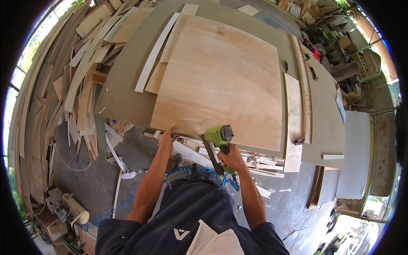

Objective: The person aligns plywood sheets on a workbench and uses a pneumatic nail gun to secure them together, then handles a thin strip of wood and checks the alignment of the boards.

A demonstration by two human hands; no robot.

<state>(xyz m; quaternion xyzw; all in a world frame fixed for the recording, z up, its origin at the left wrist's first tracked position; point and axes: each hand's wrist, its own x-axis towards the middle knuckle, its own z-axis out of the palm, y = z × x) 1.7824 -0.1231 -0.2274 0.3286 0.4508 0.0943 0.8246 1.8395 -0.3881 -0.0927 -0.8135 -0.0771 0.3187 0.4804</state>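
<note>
A large square plywood panel [225, 76] lies on the worktable, its near edge facing me. My left hand [167, 139] grips that near edge close to its left corner, fingertips on top; the rest of the fingers are partly hidden. In my right hand [231, 158] is a green nail gun [219, 136], held by its handle. The gun's dark nose end meets the near edge of the panel, to the right of my left hand. A blue coiled air hose [199, 171] runs near the gun and across in front of my waist.
A white strip [156, 53] lies left of the panel, and narrow boards [293, 123] lie to its right. Long wood offcuts [42, 106] are piled at the left. Scraps cover the floor under the table's near edge. An air compressor [75, 209] stands at the lower left.
</note>
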